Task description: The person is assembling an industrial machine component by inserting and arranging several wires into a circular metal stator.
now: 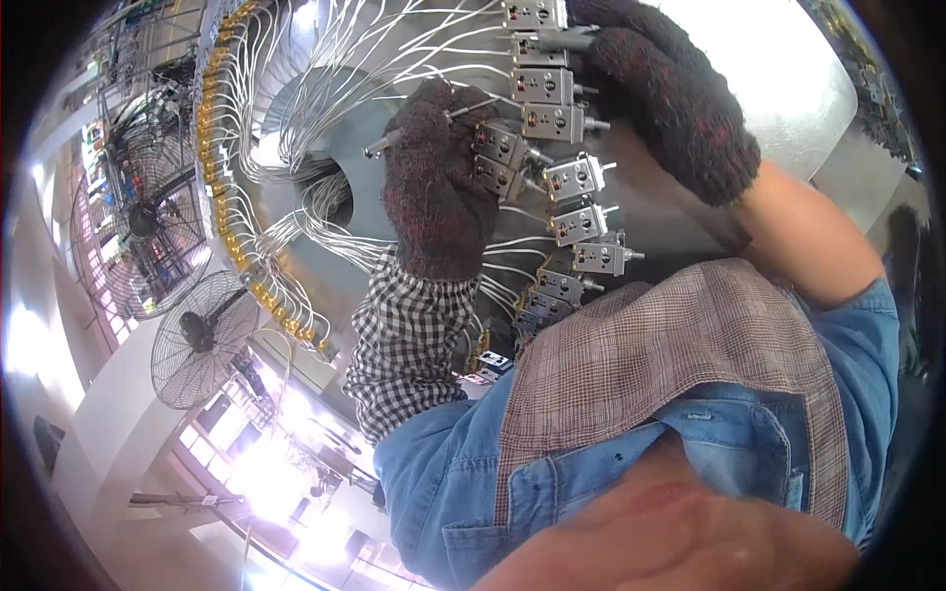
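Note:
My left hand (439, 187), in a dark knitted glove, is closed with a thin metal rod (379, 146) sticking out on both sides of its fingers. Right against this glove are two small metal blocks (498, 163) with round holes. My right hand (680, 103), gloved alike, has its fingers bent at the top end of a curved row of similar metal blocks (542, 86). A grey piece (567, 40) shows at its fingertips, but what the fingers grip is mostly hidden. White wires (443, 49) run leftward from the blocks.
A round metal plate (370, 98) has a central hole with bundled wires passing through. Brass-coloured fittings (212, 148) line its left rim. More blocks (581, 225) curve down toward my checked apron (650, 335). Two caged fans (202, 335) stand at left; a bright panel (788, 69) lies at upper right.

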### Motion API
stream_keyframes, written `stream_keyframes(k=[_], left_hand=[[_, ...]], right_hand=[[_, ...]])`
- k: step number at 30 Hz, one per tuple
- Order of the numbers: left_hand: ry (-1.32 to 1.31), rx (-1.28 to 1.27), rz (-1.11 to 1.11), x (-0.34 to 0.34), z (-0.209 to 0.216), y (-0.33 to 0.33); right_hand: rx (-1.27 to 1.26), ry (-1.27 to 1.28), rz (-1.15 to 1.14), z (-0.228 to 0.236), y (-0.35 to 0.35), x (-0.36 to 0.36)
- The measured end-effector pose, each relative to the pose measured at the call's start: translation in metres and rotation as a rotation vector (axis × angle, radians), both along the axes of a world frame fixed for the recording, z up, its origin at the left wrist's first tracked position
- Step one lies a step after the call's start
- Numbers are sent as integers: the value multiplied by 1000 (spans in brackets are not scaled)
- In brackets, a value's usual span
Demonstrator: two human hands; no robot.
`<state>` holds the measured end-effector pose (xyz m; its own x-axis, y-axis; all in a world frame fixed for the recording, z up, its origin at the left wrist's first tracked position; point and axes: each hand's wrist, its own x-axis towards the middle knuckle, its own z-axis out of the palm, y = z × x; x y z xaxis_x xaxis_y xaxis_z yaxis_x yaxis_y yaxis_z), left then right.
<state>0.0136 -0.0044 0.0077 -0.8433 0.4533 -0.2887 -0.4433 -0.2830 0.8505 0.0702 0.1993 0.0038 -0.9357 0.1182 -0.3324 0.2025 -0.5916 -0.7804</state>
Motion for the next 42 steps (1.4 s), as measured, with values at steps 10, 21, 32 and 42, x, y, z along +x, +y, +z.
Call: stream_keyframes(k=[10, 21, 32, 42], left_hand=[[-141, 144, 6, -15, 11, 9], [-108, 184, -36, -12, 2, 0], [-166, 255, -118, 6, 5, 33], [-114, 312, -271, 5, -5, 25]], right_hand=[[1092, 617, -189, -18, 7, 7], [1194, 613, 443, -11, -15, 47], [1515, 501, -68, -7, 27, 22], [696, 350, -542, 12, -9, -3]])
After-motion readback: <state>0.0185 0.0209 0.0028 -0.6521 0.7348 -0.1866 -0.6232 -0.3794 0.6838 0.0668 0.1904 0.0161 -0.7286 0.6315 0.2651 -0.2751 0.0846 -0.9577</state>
